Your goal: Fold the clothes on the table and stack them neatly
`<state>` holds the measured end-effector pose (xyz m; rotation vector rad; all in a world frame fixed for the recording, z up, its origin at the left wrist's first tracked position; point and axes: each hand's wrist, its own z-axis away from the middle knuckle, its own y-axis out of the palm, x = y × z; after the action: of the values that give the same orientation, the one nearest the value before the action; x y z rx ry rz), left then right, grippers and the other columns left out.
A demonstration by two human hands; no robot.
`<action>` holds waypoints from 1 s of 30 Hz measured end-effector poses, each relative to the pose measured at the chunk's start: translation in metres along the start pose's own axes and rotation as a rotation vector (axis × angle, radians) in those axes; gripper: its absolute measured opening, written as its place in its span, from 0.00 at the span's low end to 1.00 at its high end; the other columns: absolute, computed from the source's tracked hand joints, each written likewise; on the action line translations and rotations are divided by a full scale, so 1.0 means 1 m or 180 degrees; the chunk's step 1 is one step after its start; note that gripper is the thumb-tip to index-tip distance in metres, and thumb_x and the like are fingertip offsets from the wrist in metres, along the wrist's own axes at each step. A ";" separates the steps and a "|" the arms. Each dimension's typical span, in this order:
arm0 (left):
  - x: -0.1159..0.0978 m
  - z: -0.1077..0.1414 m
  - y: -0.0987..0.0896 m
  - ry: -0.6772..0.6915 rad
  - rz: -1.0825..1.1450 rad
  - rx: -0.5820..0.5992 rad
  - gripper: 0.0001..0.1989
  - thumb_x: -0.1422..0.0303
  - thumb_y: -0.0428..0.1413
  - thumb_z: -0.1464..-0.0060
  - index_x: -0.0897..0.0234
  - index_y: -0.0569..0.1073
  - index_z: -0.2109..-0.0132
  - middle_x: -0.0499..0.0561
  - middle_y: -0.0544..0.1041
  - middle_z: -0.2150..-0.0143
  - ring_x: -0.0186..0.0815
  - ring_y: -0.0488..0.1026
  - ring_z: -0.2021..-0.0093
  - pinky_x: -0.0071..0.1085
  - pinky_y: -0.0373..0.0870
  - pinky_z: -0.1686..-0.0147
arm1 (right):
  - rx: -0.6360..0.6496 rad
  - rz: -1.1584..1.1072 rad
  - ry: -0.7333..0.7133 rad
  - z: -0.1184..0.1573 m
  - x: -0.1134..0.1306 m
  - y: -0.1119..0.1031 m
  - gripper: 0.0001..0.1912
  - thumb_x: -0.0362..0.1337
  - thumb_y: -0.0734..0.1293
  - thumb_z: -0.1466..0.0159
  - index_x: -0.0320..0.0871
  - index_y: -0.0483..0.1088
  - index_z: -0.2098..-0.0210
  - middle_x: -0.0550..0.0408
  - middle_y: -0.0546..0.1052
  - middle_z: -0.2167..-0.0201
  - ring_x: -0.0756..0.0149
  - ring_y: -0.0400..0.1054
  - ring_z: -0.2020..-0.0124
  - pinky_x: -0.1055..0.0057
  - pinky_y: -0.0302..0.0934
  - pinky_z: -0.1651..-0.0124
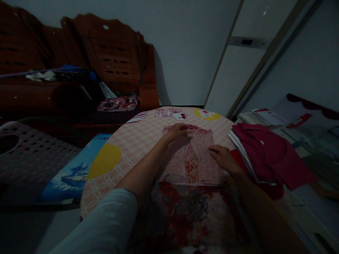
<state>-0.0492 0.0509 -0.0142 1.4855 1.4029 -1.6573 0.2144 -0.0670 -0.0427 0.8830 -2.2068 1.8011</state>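
Note:
A heathered pink garment [209, 169] lies partly folded on the round table, with a floral-print strip showing down its middle. At its far edge, my left hand [178, 131] has its fingers closed on the fabric near the upper left. My right hand [224, 157] pinches the right side of the garment, thumb and fingers together at the edge. Below the garment, toward me, is a red and grey floral cloth [190, 208]. Dim light hides the fine detail of both grips.
The round table has a patterned tablecloth [140, 141]. A stack of folded clothes with a dark pink shirt [265, 148] on top sits at right, beside a glass-topped surface holding papers [270, 116]. A wooden bench [116, 60], a woven plastic chair [34, 155] and a blue box [76, 169] stand left.

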 end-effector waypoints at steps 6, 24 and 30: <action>-0.061 0.021 -0.049 0.0690 0.0625 -0.0426 0.18 0.65 0.60 0.49 0.69 0.76 0.52 0.56 0.79 0.56 0.33 0.75 0.60 0.31 0.73 0.59 | -0.0590 0.0168 -0.0286 0.013 -0.016 0.024 0.12 0.34 0.63 0.37 0.42 0.78 0.58 0.44 0.80 0.55 0.53 0.72 0.51 0.53 0.65 0.45; -0.053 0.181 0.005 0.0324 -0.2684 0.1804 0.14 0.65 0.63 0.50 0.65 0.74 0.57 0.53 0.77 0.56 0.39 0.73 0.58 0.29 0.65 0.63 | 0.1112 0.0202 -0.0489 0.073 0.060 -0.021 0.15 0.38 0.70 0.39 0.41 0.76 0.54 0.46 0.79 0.57 0.58 0.73 0.56 0.66 0.63 0.53; -0.049 0.182 0.014 0.0058 -0.2876 0.1866 0.11 0.63 0.61 0.48 0.63 0.72 0.59 0.51 0.77 0.62 0.38 0.73 0.63 0.29 0.61 0.67 | 0.1326 0.0695 -0.0302 0.082 0.075 -0.017 0.15 0.36 0.73 0.42 0.41 0.73 0.55 0.46 0.78 0.57 0.57 0.70 0.54 0.66 0.60 0.53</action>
<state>-0.0971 -0.1312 0.0027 1.1702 1.8482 -2.7950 0.1820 -0.1712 -0.0145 0.8357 -2.0848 2.4292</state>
